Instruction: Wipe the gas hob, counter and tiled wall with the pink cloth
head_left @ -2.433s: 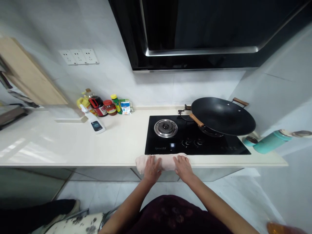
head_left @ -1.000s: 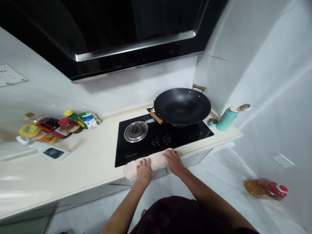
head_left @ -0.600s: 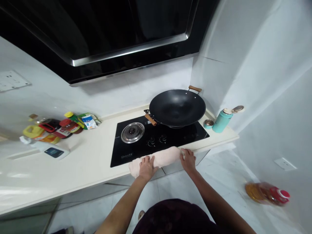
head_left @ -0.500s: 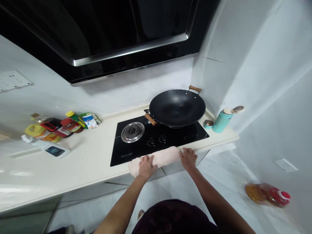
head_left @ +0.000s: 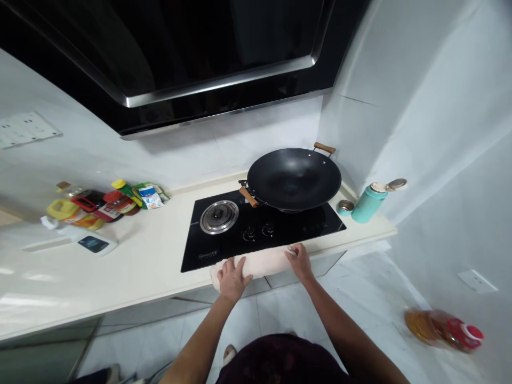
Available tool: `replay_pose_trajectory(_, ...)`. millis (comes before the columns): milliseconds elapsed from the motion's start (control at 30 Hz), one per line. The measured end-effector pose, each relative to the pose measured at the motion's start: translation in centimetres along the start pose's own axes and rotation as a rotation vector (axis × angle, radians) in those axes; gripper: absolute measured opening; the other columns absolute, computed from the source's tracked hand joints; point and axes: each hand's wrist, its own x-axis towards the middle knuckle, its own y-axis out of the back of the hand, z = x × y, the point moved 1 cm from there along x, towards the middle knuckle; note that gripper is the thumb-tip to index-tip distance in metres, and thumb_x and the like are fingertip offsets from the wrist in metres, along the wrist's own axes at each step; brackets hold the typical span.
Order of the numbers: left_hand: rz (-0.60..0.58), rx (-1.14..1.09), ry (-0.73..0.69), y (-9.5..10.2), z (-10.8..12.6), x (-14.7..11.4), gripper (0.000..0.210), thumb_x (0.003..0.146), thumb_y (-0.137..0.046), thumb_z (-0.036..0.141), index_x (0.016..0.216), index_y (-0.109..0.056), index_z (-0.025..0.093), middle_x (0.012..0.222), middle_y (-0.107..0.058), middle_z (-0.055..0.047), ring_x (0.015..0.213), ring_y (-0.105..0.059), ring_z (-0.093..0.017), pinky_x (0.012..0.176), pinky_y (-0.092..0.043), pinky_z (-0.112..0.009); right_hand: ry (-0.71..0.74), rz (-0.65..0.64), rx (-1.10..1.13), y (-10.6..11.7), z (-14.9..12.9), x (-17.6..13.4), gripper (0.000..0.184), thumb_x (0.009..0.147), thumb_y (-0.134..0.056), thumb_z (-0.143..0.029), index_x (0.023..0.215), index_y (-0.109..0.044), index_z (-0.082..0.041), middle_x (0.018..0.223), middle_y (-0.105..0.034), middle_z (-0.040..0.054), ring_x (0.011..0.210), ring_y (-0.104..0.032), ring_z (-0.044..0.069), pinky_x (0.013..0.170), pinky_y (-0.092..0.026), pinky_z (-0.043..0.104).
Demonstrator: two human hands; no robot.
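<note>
A pale pink folded cloth (head_left: 264, 262) lies along the front edge of the counter, just before the black gas hob (head_left: 312, 226). My left hand (head_left: 232, 280) rests on the left part of the cloth with its fingers spread. At the right end, my right hand (head_left: 300, 261) has its fingers closed on the cloth's edge. Behind the cloth are two control knobs (head_left: 258, 231) and an uncovered round burner (head_left: 219, 217). A black wok (head_left: 294, 178) with wooden handles sits over the right side of the hob.
To the right stand a teal flask (head_left: 368, 204) with its lid up and a small cup (head_left: 344, 207). Bottles, jars and packets (head_left: 122, 202) line the left counter. A range hood (head_left: 224, 80) hangs overhead. An oil bottle (head_left: 442, 329) is on the floor at right.
My right hand has moved left and inward from the cloth's right end and now grips its edge. My left hand has shifted slightly left, fingers spread on the cloth. The view has tilted slightly.
</note>
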Motion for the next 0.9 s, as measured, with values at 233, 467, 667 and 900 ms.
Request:
replay_pose_trajectory(233,-0.044,0.035,-0.019,-0.6,-0.5,0.0,0.074,0.091,-0.066,0.042,0.16,-0.04,0.034,0.164,-0.04,-0.016,0.149,-0.034,-0.037,0.118,-0.032,-0.059,-0.1,-0.05,-0.051,1.0,1.0,0.4,0.02,0.089,-0.062,-0.038,0.104,-0.062,-0.025,0.083,-0.069,0.001,0.079,-0.065,0.022,0.071,-0.043,0.03)
replay_pose_trajectory(467,-0.082,0.041,-0.045,-0.6,-0.7,-0.2,0.08,0.09,-0.067,0.043,0.162,-0.036,0.033,0.167,-0.036,-0.017,0.151,-0.033,-0.037,0.12,-0.031,-0.057,-0.112,-0.122,-0.059,1.7,2.2,-0.7,0.031,0.089,-0.063,-0.051,0.072,-0.061,-0.025,0.075,-0.066,0.0043,0.079,-0.063,0.024,0.072,-0.043,0.033)
replay_pose_trajectory(667,-0.069,0.048,-0.049,-0.7,-0.9,0.1,0.077,0.089,-0.067,0.043,0.161,-0.039,0.033,0.164,-0.04,-0.017,0.148,-0.036,-0.038,0.117,-0.033,-0.058,0.002,-0.112,0.14,1.8,1.5,0.0,0.032,0.083,-0.058,-0.053,0.068,-0.059,-0.025,0.066,-0.059,-0.0006,0.069,-0.056,0.02,0.069,-0.045,0.031)
replay_pose_trajectory(900,0.019,0.026,-0.059,-1.2,-0.7,0.3,0.072,0.086,-0.071,0.033,0.154,-0.047,0.033,0.158,-0.046,-0.016,0.144,-0.039,-0.038,0.117,-0.031,-0.06,0.081,-0.003,0.398,2.3,0.9,-0.3,0.055,0.082,-0.055,-0.072,0.093,-0.07,-0.02,0.124,-0.067,0.015,0.101,-0.063,0.026,0.082,-0.053,0.036)
